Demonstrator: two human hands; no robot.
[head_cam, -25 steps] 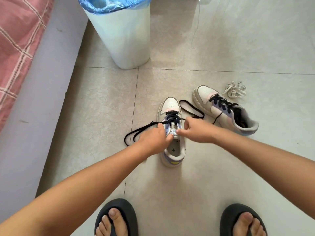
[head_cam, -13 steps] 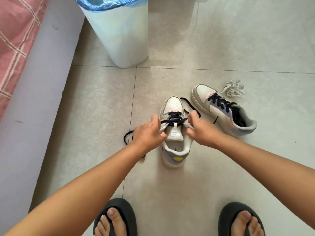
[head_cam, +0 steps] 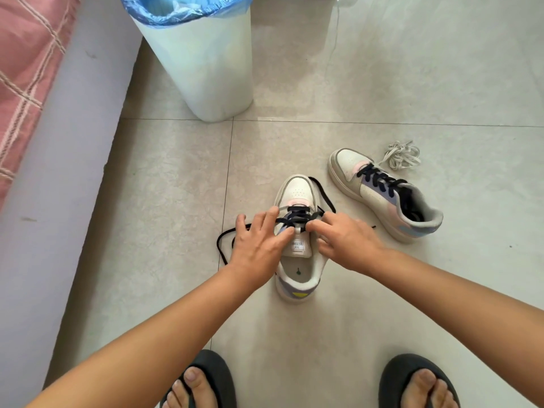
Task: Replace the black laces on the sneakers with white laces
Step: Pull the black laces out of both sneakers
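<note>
Tiled floor point(head_cam: 412, 83): sneakers point(head_cam: 297, 240), bin point(head_cam: 203, 63).

Both forearms are bare with no sleeves, the left hand point(head_cam: 259, 245) and right hand point(head_cam: 347, 242) wear nothing, and the feet sit in black rubber flip-flop sandals point(head_cam: 217, 375).

Glossy tile floor point(head_cam: 382, 83); matt leather-look sneakers point(head_cam: 297, 189); flat woven black laces point(head_cam: 297, 219); crinkled plastic bin liner point(head_cam: 176, 10)

We see the near sneaker point(head_cam: 297, 231) on the floor point(head_cam: 412, 83), between our left hand point(head_cam: 259, 240) and right hand point(head_cam: 344, 240). The second sneaker point(head_cam: 382, 198) lies to its right, the loose laces point(head_cam: 401, 156) just behind that, perhaps touching. The bin point(head_cam: 200, 60) stands farther back, left.
</note>
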